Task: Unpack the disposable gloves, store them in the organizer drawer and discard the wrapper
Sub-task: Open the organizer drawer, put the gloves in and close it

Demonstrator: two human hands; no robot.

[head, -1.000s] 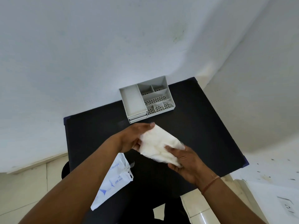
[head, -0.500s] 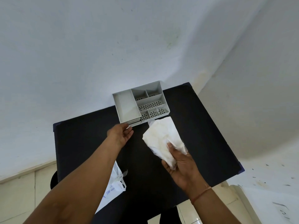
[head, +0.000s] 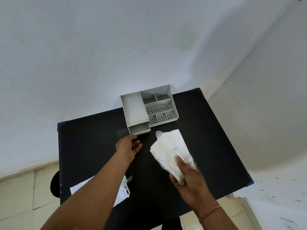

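A grey organizer (head: 150, 107) with several compartments stands at the far edge of a black table (head: 207, 140). Its small drawer (head: 139, 129) is pulled partly out at the front left. My left hand (head: 128, 146) hovers just below the drawer front, fingers curled and holding nothing. My right hand (head: 187, 175) grips a folded white stack of disposable gloves (head: 171, 150) above the table, right of the drawer. The white wrapper (head: 119, 191) with blue print lies near the table's front left, largely hidden by my left forearm.
White walls meet in a corner behind the table. Tiled floor shows at the left and the bottom right. A dark round object (head: 54, 185) sits beside the table's left edge.
My left hand let go of the glove stack, went to the organizer, and the drawer now stands pulled out. My right hand alone keeps the gloves.
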